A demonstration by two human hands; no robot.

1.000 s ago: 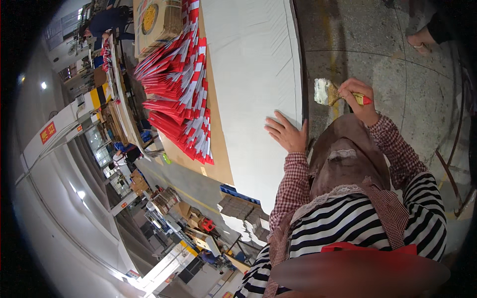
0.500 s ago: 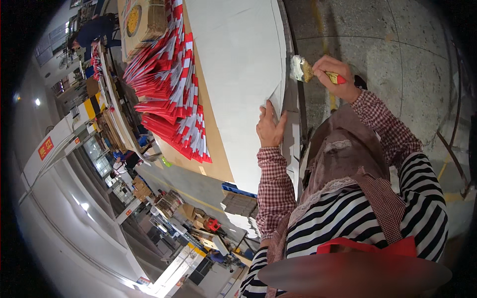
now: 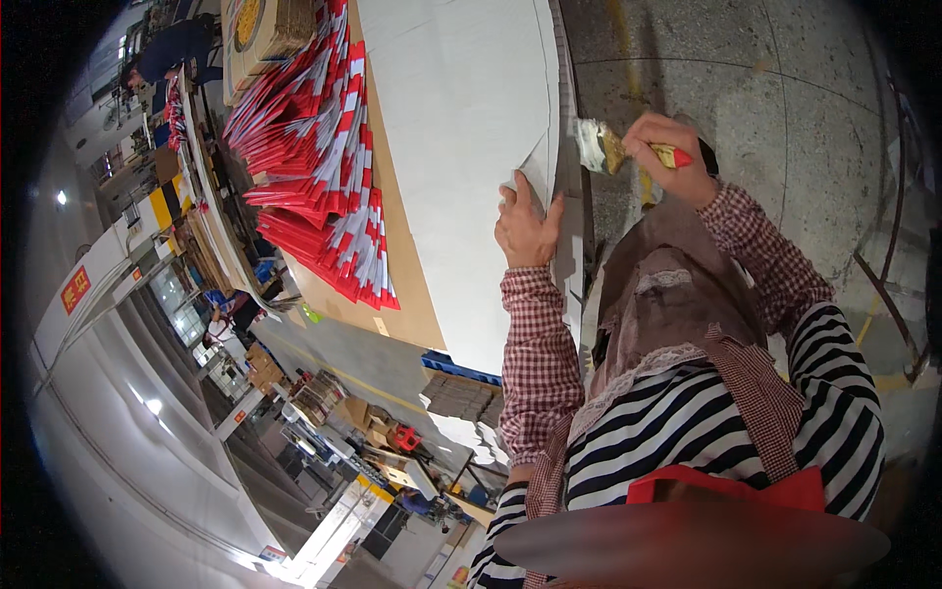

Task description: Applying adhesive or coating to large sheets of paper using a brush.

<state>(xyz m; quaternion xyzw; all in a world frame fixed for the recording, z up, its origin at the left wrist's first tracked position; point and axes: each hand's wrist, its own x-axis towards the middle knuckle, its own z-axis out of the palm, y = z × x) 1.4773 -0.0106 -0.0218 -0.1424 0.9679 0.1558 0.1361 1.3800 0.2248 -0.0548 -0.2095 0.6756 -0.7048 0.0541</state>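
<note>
White sheets [image 3: 461,118] lie stacked on the work table, their long edge facing me. My left hand [image 3: 527,231] rests on the top sheet near that edge, fingers stretched out and thumb spread apart. Beside the stack's edge, my right hand [image 3: 672,162] grips a paintbrush [image 3: 613,151] by its red and yellow handle. The brush's bristles, coated in something white, point at the side of the stack. Whether they touch it I cannot tell. A crease or thin flap line shows in the sheet just beyond my left fingertips.
Left of the sheets, many folded red-and-white printed pieces [image 3: 329,177] lie fanned on brown board [image 3: 407,285]. A cardboard box [image 3: 270,39] stands behind them. Concrete floor [image 3: 726,88] stretches to the right, with a metal frame [image 3: 888,285]. Another person [image 3: 175,51] works at the far left.
The whole view has shifted slightly, so the table and printed pieces appear further left and up. My right hand still grips the brush at the stack's edge; my left stays on the sheet.
</note>
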